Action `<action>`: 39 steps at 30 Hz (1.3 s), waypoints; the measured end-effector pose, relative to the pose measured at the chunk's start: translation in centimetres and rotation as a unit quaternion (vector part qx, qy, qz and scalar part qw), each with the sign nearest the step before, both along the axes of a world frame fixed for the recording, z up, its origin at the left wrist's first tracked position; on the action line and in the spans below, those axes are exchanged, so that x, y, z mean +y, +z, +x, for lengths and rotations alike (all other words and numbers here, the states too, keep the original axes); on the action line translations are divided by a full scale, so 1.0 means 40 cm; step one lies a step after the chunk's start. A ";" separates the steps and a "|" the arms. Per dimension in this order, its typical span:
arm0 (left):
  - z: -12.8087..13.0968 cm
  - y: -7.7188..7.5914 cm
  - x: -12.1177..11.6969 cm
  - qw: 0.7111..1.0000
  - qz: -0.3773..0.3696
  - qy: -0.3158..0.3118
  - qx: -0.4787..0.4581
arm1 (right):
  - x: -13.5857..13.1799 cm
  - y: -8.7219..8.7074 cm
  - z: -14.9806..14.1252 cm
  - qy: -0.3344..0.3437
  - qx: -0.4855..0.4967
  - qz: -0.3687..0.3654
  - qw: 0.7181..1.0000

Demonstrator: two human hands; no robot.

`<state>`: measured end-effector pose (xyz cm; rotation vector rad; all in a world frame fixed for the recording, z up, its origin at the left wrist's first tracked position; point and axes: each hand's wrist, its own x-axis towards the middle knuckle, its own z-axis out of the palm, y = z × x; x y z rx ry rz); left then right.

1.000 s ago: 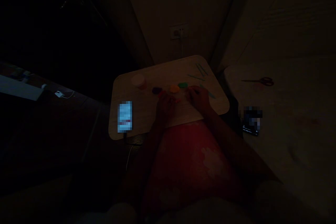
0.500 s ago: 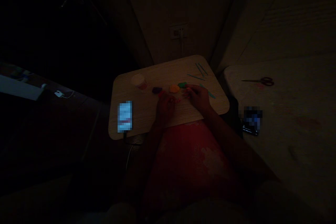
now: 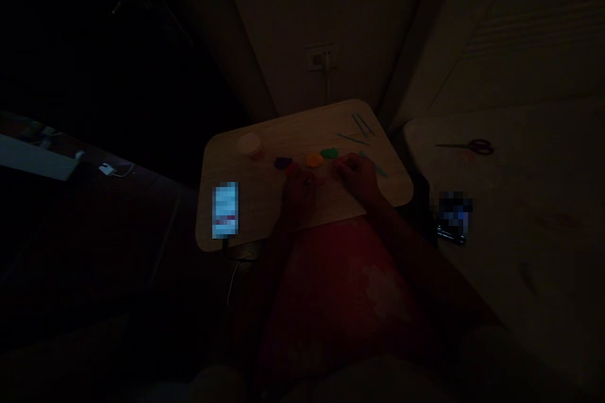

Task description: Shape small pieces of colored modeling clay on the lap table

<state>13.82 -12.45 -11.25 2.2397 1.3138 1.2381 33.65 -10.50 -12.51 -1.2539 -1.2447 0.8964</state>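
Observation:
The room is very dark. Both my hands rest on a small wooden lap table (image 3: 265,201). My left hand (image 3: 297,192) lies curled beside a small red lump (image 3: 290,168). My right hand (image 3: 359,176) is closed near a pinkish piece (image 3: 336,165), though what the fingers hold is too dim to name. A dark purple lump (image 3: 282,162), an orange lump (image 3: 314,159) and a green lump (image 3: 329,153) lie in a row just beyond my hands.
A lit phone (image 3: 225,209) lies at the table's left front. A small cup (image 3: 249,145) stands at the back left. Thin teal sticks (image 3: 362,126) lie at the back right. Scissors (image 3: 466,147) and another device (image 3: 452,217) lie on the bed to the right.
The scene has grown dimmer. My right hand has shifted slightly by the pinkish piece; my left hand has barely moved.

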 end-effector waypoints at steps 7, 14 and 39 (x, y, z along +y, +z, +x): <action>-0.001 -0.004 0.003 1.000 0.004 -0.004 -0.003 | -0.011 0.026 -0.004 -0.027 -0.023 -0.015 0.999; -0.003 -0.009 0.003 1.000 -0.001 -0.005 0.006 | -0.008 0.024 0.005 -0.010 -0.046 0.010 0.999; -0.002 0.000 -0.001 1.000 -0.001 -0.005 -0.006 | 0.001 -0.001 -0.001 0.010 0.025 -0.002 1.000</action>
